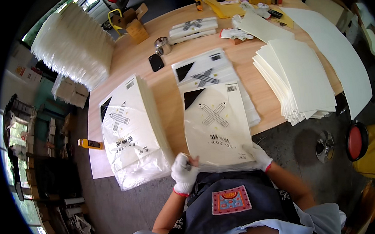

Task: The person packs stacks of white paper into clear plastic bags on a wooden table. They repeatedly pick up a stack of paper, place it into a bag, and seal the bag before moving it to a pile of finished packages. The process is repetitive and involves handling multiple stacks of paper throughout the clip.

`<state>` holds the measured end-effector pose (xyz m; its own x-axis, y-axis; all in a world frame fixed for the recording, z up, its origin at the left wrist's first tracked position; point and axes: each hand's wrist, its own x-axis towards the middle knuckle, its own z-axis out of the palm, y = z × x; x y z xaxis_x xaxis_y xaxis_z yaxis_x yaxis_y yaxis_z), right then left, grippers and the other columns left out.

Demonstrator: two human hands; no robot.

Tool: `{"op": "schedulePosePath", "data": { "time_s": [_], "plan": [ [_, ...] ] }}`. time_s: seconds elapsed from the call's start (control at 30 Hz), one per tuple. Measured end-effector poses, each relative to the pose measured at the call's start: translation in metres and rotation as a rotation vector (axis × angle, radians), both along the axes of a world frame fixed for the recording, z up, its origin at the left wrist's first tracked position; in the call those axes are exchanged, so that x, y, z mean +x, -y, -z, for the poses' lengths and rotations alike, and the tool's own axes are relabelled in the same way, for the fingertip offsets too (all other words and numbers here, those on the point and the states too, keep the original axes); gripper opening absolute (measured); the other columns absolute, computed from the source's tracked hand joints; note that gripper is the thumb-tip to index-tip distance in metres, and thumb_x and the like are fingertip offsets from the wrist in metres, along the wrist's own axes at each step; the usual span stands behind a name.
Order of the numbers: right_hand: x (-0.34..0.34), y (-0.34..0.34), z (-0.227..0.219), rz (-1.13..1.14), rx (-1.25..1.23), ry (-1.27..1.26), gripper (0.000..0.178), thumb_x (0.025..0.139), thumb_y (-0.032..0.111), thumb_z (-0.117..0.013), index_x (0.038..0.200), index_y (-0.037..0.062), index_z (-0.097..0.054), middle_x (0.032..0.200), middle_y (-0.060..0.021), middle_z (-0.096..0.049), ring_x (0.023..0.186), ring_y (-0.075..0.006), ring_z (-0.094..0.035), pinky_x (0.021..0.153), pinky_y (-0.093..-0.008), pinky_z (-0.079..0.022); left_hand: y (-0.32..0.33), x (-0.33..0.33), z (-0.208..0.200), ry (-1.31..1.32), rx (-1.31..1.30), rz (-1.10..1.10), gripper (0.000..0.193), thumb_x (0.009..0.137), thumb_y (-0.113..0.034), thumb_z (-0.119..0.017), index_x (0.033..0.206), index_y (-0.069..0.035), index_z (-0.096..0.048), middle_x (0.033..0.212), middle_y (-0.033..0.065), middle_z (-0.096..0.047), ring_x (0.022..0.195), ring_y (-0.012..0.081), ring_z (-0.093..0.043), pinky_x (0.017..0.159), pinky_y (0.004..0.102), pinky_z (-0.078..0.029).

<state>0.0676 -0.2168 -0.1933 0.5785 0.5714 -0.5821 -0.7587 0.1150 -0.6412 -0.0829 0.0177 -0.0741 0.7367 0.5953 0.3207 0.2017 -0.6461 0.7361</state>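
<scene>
A clear plastic packet of cream drawing paper (217, 143), printed with crossed pencils and a black corner, lies at the table's near edge in front of me. My left hand (185, 174), in a white glove with bare fingertips showing, is closed at the packet's lower left corner. Gripping its lower right edge is my gloved right hand (260, 156), its fingers partly hidden by the packet. Beneath and behind lie flat printed plastic bags (212, 65). To the left stands a thick stack of filled packets (126, 141), their plastic ends loose toward me.
Loose cream sheets (302, 78) are fanned in a pile at the right. A tall stack of plastic-wrapped material (74, 46) rises at the far left. Rolled bags (193, 29), a phone (156, 62), a metal tin (162, 45) and an orange bottle (90, 144) are on the table.
</scene>
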Motion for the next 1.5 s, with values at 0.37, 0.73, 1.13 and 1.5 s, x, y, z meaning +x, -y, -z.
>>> {"op": "schedulePosePath", "data": {
  "time_s": [0.37, 0.73, 1.13, 1.5],
  "plan": [
    [0.006, -0.159, -0.114, -0.122, 0.218, 0.403, 0.034, 0.09, 0.014, -0.058, 0.118, -0.0036, -0.052, 0.108, -0.0072, -0.06, 0.1, -0.011, -0.054, 0.089, -0.0248, -0.043, -0.018, -0.14, -0.001, 0.497, -0.306, -0.643, 0.013, 0.078, 0.002, -0.057, 0.081, -0.004, -0.046, 0.078, 0.0046, -0.052, 0.06, 0.0133, -0.054, 0.061, 0.0264, -0.048],
    [-0.048, -0.301, -0.094, -0.45, -0.142, 0.753, 0.04, 0.086, 0.031, -0.06, 0.117, 0.005, -0.057, 0.105, -0.0116, -0.065, 0.094, -0.0172, -0.059, 0.082, -0.0292, -0.046, -0.034, -0.039, -0.044, 0.054, -0.77, -0.505, 0.027, 0.089, -0.02, -0.06, 0.108, 0.0, -0.058, 0.086, 0.0069, -0.062, 0.066, 0.0114, -0.055, 0.059, 0.0261, -0.048],
    [-0.05, -0.309, -0.096, -0.454, -0.165, 0.681, 0.06, 0.086, 0.042, -0.054, 0.125, -0.0037, -0.049, 0.12, -0.0264, -0.056, 0.113, -0.0339, -0.054, 0.094, -0.0353, -0.041, -0.078, -0.091, -0.068, 0.337, 0.202, -0.093, 0.022, 0.069, -0.005, -0.073, 0.071, -0.008, -0.052, 0.077, 0.0074, -0.063, 0.062, 0.0158, -0.058, 0.055, 0.0245, -0.047],
    [-0.06, -0.301, -0.116, -0.553, -0.025, 0.234, 0.034, 0.085, 0.019, -0.063, 0.112, 0.0006, -0.056, 0.102, -0.01, -0.063, 0.088, -0.017, -0.061, 0.071, -0.0301, -0.052, -0.203, -0.099, -0.034, -0.788, 0.26, -0.369, 0.07, 0.081, -0.051, -0.059, 0.141, -0.024, -0.035, 0.149, 0.0137, -0.024, 0.133, 0.0405, -0.028, 0.104, 0.0461, -0.033]
  ]
}}
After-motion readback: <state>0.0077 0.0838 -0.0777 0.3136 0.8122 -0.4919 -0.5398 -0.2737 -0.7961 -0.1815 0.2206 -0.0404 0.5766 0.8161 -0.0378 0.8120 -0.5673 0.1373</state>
